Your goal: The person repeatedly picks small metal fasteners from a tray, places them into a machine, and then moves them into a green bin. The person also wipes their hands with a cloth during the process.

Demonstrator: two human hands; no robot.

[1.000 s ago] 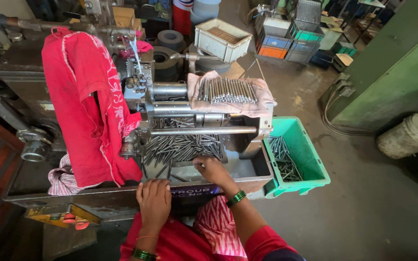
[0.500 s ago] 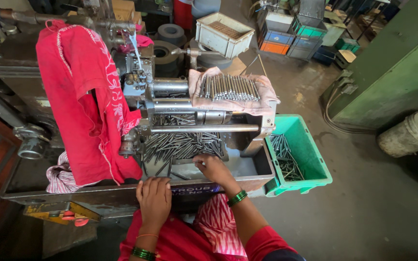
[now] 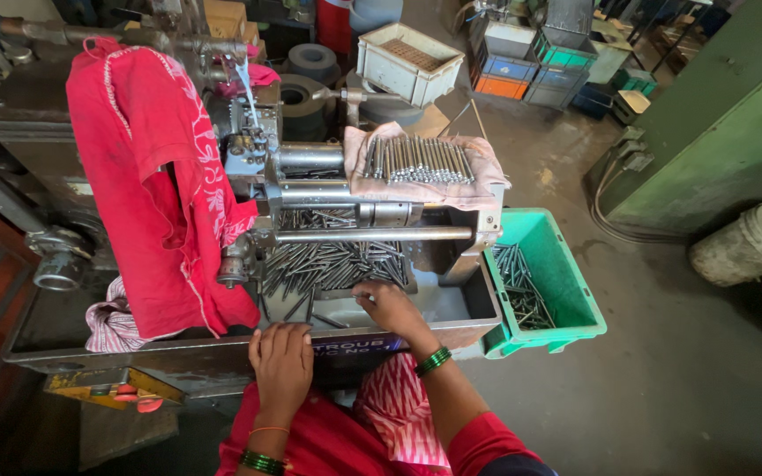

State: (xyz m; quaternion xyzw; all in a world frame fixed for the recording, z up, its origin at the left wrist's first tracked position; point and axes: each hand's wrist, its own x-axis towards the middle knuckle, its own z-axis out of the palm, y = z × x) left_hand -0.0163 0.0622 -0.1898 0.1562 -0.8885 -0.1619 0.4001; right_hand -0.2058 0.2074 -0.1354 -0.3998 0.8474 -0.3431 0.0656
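A heap of thin metal rods (image 3: 332,263) lies in the tray of a grey machine (image 3: 310,194). My right hand (image 3: 385,304) reaches into the tray at the heap's near right edge, fingertips touching the rods; whether it grips one I cannot tell. My left hand (image 3: 282,357) rests flat on the machine's front rim (image 3: 178,348), fingers apart, holding nothing. More rods (image 3: 416,159) lie in a neat row on a pink cloth (image 3: 487,181) on top of the machine.
A red cloth (image 3: 156,176) hangs over the machine's left side. A green crate (image 3: 566,282) with rods stands on the floor to the right. A white bucket (image 3: 743,245), green cabinet (image 3: 716,132) and stacked crates (image 3: 531,53) lie beyond.
My right hand stays at the near edge of the rod heap with little shift. My left hand has not moved from the rim. The view has drifted slightly.
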